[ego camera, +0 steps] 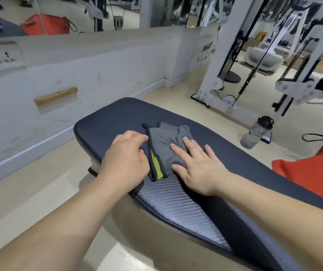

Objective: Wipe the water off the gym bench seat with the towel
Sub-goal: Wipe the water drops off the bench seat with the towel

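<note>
On the middle of the dark blue bench seat [117,114] lies the grey towel [168,149], bunched into a loose fold, with a dark hem and a yellow-green stripe along its left, near edge. A small dark loop sticks out from its far left corner.

The right hand [197,167] lies flat on the right part of the towel. Its fingers [188,145] are straight and spread, pointing to the far side, and the outer ones reach past the cloth onto the ribbed seat cover. The left hand [125,159] sits just left of the towel, touching its hem, with its knuckles up and fingers curled under (the fingertips are hidden, so I cannot tell whether they pinch the hem or only rest against it). Both bare forearms reach in from the near edge.

The near part of the seat shows a paler grey sheen.

On the floor to the right of the bench stands a clear water bottle [256,133] with a black cap. Nearer on that side lies a red bag [313,173]. A white cable machine [225,55] stands at the far right.
</note>
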{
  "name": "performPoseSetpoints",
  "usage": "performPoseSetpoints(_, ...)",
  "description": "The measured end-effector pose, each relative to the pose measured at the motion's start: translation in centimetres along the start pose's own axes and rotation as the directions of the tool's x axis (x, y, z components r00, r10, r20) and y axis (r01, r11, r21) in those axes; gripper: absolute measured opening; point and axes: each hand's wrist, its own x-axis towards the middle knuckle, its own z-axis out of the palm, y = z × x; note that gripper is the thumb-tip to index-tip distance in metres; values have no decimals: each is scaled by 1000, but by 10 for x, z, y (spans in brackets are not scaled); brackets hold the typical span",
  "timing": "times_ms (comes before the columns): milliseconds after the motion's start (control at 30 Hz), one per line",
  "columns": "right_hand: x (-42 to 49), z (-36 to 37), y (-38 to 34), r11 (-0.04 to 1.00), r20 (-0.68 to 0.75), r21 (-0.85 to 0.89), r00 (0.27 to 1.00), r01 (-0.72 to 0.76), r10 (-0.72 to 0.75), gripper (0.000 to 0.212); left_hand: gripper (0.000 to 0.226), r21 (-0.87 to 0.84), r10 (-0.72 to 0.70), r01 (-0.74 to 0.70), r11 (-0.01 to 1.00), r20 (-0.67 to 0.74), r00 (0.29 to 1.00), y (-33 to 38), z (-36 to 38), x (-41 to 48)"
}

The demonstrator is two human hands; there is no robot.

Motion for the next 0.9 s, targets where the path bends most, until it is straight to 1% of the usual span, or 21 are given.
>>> performPoseSetpoints(67, 19, -2, 39, 987, 0, 76, 990, -142, 142, 67, 41, -2, 10, -10, 1000, 23, 1000, 5, 2, -3)
performPoseSetpoints(167, 17, 2, 95, 922, 9, 172, 936, -348, 352, 67, 41, 9, 27, -28, 1000, 55, 998, 13, 4, -6)
performPoseSetpoints(233, -4, 10, 123, 878, 23, 178, 894, -445, 448, 67, 41, 15, 44, -45, 999, 81, 996, 18, 8, -7)
performPoseSetpoints(333, -42, 20, 139, 837, 4, 135, 845, -530, 535, 67, 41, 13, 80, -83, 996, 142, 987, 29, 15, -10)
performPoseSetpoints(433, -73, 24, 128, 827, -32, -3, 827, -562, 561, 66, 41, -2, 124, -126, 992, 204, 971, 42, 24, -15)
performPoseSetpoints(500, -90, 30, 110, 835, -73, -106, 842, -540, 535, 66, 41, 4, 153, -158, 987, 232, 961, 47, 28, -18)
performPoseSetpoints(533, -99, 33, 101, 851, -116, -145, 863, -504, 491, 68, 40, 10, 163, -171, 985, 242, 956, 48, 30, -20)
performPoseSetpoints(567, -106, 38, 92, 880, -174, -177, 894, -441, 413, 69, 40, 14, 167, -176, 984, 247, 954, 49, 30, -21)
performPoseSetpoints(600, -113, 42, 86, 909, -229, -186, 916, -373, 329, 66, 40, 16, 164, -174, 985, 250, 954, 49, 31, -21)
performPoseSetpoints(633, -116, 45, 85, 931, -296, -189, 922, -312, 249, 61, 40, 16, 157, -167, 986, 251, 955, 51, 32, -21)
performPoseSetpoints(700, -113, 42, 95, 959, -314, -133, 929, -250, 198, 56, 39, 15, 150, -158, 987, 243, 958, 58, 36, -19)
performPoseSetpoints(733, -108, 39, 104, 967, -293, -72, 932, -244, 213, 59, 39, 13, 156, -164, 986, 239, 958, 65, 39, -17)
performPoseSetpoints(800, -93, 34, 126, 961, -285, 30, 919, -276, 273, 68, 39, -4, 180, -185, 983, 248, 952, 79, 47, -15)
performPoseSetpoints(867, -76, 30, 148, 924, -252, 106, 889, -368, 383, 76, 39, -24, 207, -209, 978, 271, 940, 90, 58, -12)
performPoseSetpoints(900, -69, 30, 158, 900, -231, 130, 870, -417, 436, 76, 39, -27, 213, -214, 976, 284, 935, 93, 63, -10)
